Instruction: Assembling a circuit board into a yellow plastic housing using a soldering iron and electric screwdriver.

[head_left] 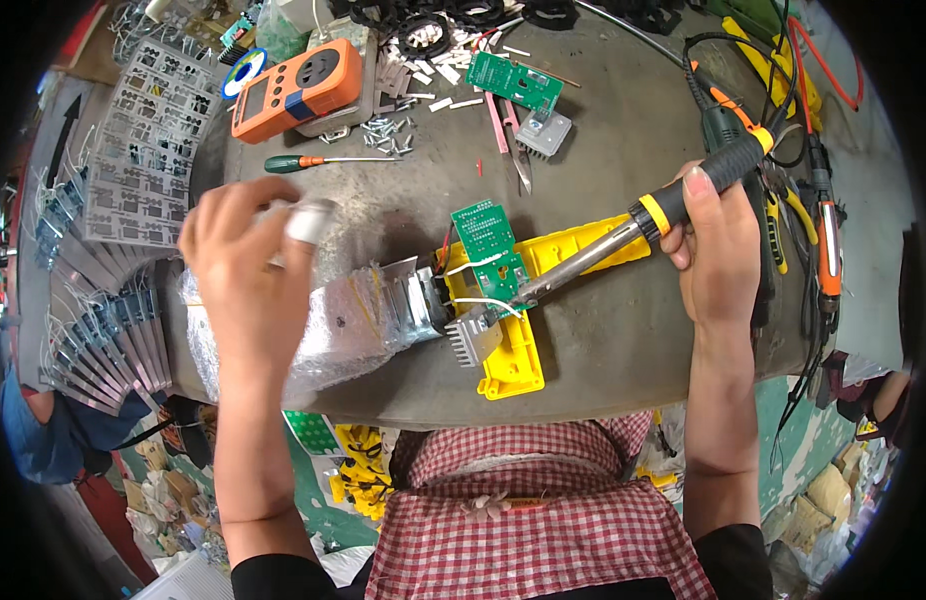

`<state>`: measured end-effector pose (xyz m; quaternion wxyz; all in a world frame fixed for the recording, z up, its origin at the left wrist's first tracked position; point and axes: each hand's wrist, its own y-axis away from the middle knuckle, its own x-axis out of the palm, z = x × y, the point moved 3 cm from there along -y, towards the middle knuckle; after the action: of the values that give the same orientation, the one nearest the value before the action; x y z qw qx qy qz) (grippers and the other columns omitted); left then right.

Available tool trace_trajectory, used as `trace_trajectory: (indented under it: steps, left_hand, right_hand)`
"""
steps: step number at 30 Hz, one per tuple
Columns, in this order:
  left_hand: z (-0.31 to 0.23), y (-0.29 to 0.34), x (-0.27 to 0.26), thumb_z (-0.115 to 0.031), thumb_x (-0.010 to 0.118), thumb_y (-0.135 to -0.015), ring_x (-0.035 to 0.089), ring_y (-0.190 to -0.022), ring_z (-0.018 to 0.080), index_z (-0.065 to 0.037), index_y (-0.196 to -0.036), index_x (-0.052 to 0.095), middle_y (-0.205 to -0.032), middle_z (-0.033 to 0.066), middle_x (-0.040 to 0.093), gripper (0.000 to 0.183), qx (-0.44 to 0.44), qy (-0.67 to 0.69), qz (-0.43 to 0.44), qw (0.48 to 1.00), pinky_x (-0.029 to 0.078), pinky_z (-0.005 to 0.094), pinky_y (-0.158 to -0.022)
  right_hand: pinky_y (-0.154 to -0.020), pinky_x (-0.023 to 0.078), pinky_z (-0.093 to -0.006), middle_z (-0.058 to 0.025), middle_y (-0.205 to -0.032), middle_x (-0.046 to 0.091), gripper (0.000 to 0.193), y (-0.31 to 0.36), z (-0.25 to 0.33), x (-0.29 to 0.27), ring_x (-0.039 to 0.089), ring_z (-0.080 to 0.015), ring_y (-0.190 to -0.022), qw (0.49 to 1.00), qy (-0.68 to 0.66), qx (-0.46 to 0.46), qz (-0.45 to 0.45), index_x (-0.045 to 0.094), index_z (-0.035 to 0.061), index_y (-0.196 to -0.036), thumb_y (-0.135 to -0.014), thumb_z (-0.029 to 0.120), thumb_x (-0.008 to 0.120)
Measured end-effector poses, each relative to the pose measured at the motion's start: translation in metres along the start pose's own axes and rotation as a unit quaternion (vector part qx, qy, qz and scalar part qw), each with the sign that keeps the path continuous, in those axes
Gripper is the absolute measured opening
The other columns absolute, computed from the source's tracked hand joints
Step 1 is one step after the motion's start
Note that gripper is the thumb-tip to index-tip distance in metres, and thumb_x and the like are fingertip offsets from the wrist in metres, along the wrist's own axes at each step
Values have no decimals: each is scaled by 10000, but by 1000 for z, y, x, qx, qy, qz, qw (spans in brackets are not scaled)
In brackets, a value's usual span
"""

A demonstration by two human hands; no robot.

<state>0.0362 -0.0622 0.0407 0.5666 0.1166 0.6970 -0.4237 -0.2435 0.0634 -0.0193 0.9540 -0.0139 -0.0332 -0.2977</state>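
My right hand (716, 235) grips a soldering iron (683, 200) by its black and yellow handle. The iron's metal barrel slants down to the left, and its tip is at a green circuit board (486, 237), by a white wire. This board lies over a yellow plastic housing (510, 365), with a finned grey heat sink (470, 340) at its lower end. My left hand (248, 260) is raised above a bubble-wrapped bundle (343, 325), fingers curled. A whitish wrap or piece shows at its thumb; what the fingers hold, if anything, I cannot make out.
An orange meter (298, 90), a screwdriver (328, 161), loose screws (387, 134), scissors (508, 145) and another green board (513, 82) lie farther back. Metal strips with wires (108, 340) line the left. Cables and a second orange-and-black tool (829, 250) are at the right.
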Motion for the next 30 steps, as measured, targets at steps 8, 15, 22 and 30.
trace_trajectory:
  steps: [8,15,22,30]
  left_hand:
    - [-58,-2,25,-3,711,-673,574,-910,228,-84,-897,664,-859,10,638,242,36,292,139,946,402,370,-872]
    - [-59,-3,30,1,703,-628,549,-901,241,-68,-833,658,-865,26,601,221,87,307,189,929,393,367,-855]
    - [-61,-8,30,27,671,-589,533,-878,245,-80,-833,670,-867,15,594,266,124,294,209,924,381,370,-825]
    - [-62,-8,31,25,684,-532,529,-850,223,-110,-815,690,-845,-9,598,313,173,270,189,928,364,351,-754]
  right_hand:
    - [-463,367,-176,-18,-699,563,194,-2,-2,-4,483,-41,-541,1000,-20,10,17,555,-5,-944,-948,189,565]
    - [-474,373,-174,-19,-705,566,202,-2,-2,-2,485,-39,-545,1000,-16,10,22,558,-3,-948,-948,199,566]
    - [-473,373,-175,-19,-701,567,207,-3,-2,-2,487,-39,-544,999,-19,20,19,558,3,-933,-947,209,568]
    - [-455,373,-174,-14,-699,570,189,0,-1,-1,490,-40,-531,999,-20,47,11,552,11,-943,-947,199,566]
